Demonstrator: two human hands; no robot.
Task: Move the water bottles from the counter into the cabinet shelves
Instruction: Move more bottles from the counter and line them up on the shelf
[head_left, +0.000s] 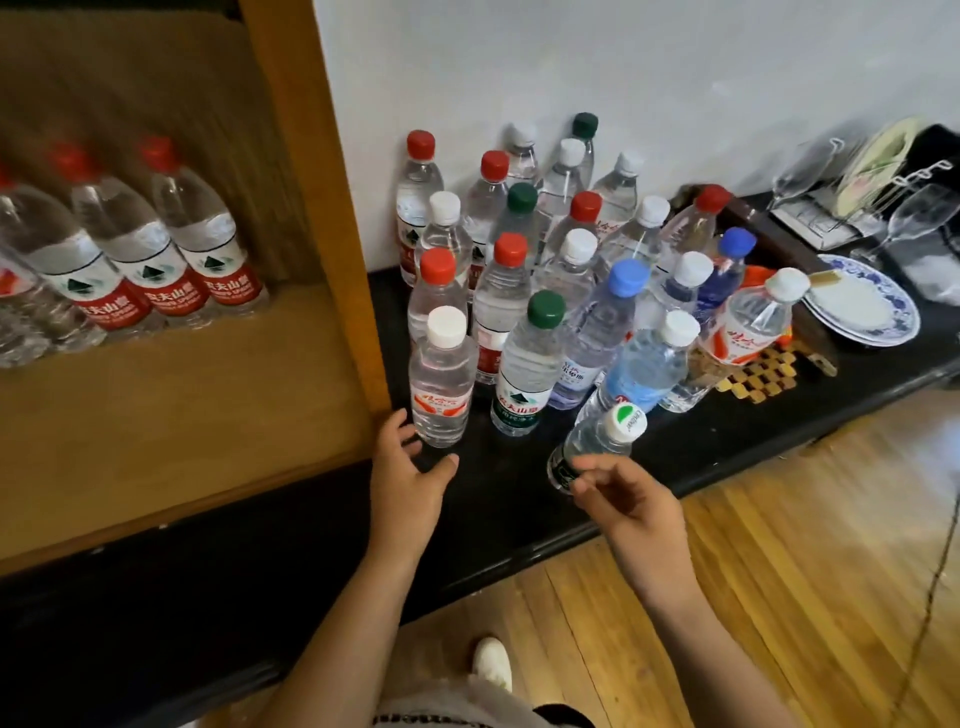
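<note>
Both hands are hovering low over the black counter (519, 499) right now. The left hand (410, 467) is spreading open, thumb and fingers relaxed, sitting just beside the base of a white-capped bottle (441, 384) with a red-and-orange label at the front left of the cluster; I cannot tell if the fingertips are actually touching it. The right hand (623, 499) is hanging open too, fingers loosely curled, holding nothing, just beside a small bottle (597, 447) with a white-and-green cap that is tilting toward the camera at the counter's front edge. Behind them a crowd of water bottles (545, 260) is standing upright against the white wall (623, 67), caps showing in red, white, green and blue. Over on the left, the wooden cabinet shelf (208, 405) is already holding a row of red-labelled bottles (156, 249). To the right, blue-patterned plates (867, 306) and wine glasses (919, 218) are sitting on the counter, and a woven mat (758, 374) is lying under the nearest bottles there.
</note>
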